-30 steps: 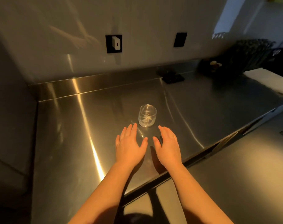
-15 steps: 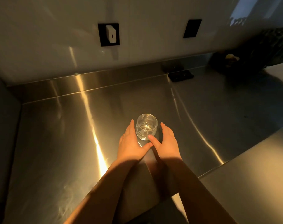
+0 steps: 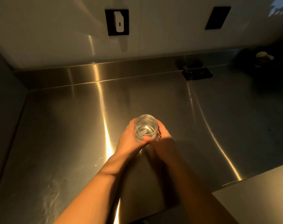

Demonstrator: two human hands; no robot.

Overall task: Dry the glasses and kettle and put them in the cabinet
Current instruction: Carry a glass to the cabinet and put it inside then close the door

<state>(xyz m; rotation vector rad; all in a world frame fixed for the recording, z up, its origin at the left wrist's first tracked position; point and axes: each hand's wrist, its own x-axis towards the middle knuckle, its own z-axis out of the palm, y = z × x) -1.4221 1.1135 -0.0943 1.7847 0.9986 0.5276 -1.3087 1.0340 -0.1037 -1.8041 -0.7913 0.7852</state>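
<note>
Glass, clear and round-walled, makes up the small tumbler [image 3: 146,127] just below the middle of the view; its open mouth faces up and a pale patch, perhaps a label or a glint, shows through its base. The left hand [image 3: 129,139] wraps it from nine o'clock and the right hand [image 3: 164,143] from three o'clock, so the grip of each is curled round the tumbler, with a thumb lying across its near wall at six o'clock; whether it is lifted or stands on the bench cannot be told. Brushed stainless steel forms the bench [image 3: 64,135], smooth and streaked with bright reflections, with a low steel upstand at twelve o'clock meeting a glossy pale wall [image 3: 170,29]. Wide bare steel lies open at nine o'clock and at two o'clock of the tumbler; the front edge of the bench runs on a slant at four o'clock, and a dark side panel closes it at nine o'clock. On the wall a black plate carries a white plug-like block [image 3: 119,21] at eleven o'clock, and a second black plate [image 3: 218,17] sits at one o'clock. A flat black thing [image 3: 197,73] lies by the upstand at one o'clock. At two o'clock, dark shapes [image 3: 265,62] sink into shadow and cannot be made out. Both forearms are cut off by the lower frame edge.
</note>
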